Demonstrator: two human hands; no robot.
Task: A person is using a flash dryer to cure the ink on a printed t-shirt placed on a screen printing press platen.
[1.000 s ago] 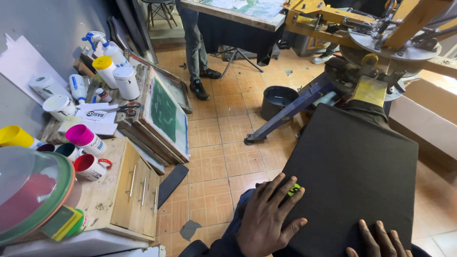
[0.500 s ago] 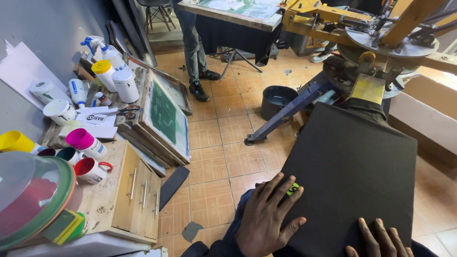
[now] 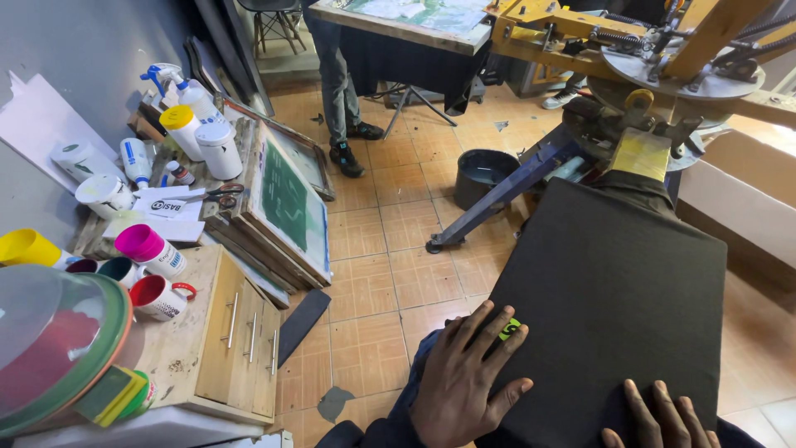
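far left: clear domed lid (image 3: 46, 344) with green rim, lower left corner of frame; stack of green-yellow blocks (image 3: 112, 396) just beside it
desk: wooden desk (image 3: 217, 365) with drawer handles, lower left; carries mugs, red one (image 3: 157, 297) nearest the lid, magenta-capped jar (image 3: 149, 249) above it, yellow cup (image 3: 25, 247) at the left edge
upper left: spray bottle (image 3: 186, 91), yellow-lidded tub (image 3: 182, 129), white tub (image 3: 220, 149), scissors (image 3: 217, 193) on a low bench
frames: stack of wooden screen frames (image 3: 286, 203) leaning left of centre, green mesh facing up
floor: orange tile; dark bucket (image 3: 483, 174) centre; another person's legs (image 3: 336, 83) upper centre
left hand (image 3: 464, 382): bottom centre, flat, fingers spread, pressing on the near left corner of the black fabric; gripping nothing
black fabric (image 3: 613, 290): spread over the tilted platen, centre right; small green label (image 3: 508, 329) touching the left fingers
right hand (image 3: 659, 419): bottom right edge, only fingers visible, spread flat on the fabric's near edge; hands apart
press: yellow carousel arms (image 3: 597, 37) upper right, above the platen
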